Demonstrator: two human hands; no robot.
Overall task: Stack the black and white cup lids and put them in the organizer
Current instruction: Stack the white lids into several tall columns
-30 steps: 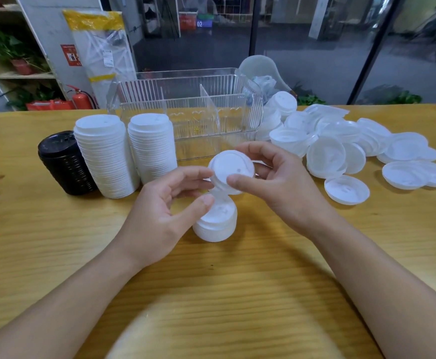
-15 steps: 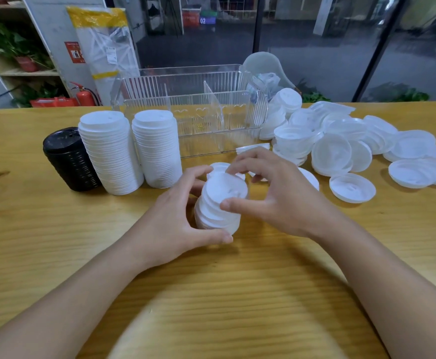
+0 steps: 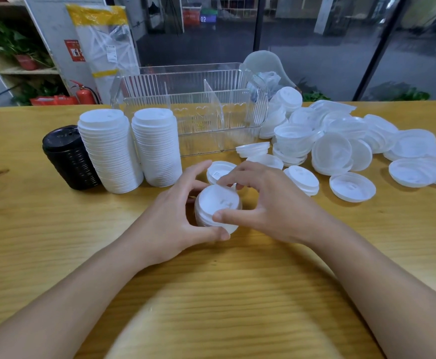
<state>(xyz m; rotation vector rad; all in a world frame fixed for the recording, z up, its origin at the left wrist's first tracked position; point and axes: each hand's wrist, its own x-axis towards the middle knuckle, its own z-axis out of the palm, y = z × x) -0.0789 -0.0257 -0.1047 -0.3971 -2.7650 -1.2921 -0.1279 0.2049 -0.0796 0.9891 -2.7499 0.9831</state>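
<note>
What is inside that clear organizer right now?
The clear organizer shows only its divider; no lids appear inside. The white stacks hide part of its left compartment.

A light wooden table (image 3: 56, 229) with visible grain carries everything. Beyond its far left corner stand a red fire extinguisher (image 3: 84, 94), a tall plastic-wrapped package with yellow bands (image 3: 105, 47), and a shelf with green potted plants (image 3: 17, 50). Dark glass panels (image 3: 315, 42) run behind the far edge.
</note>
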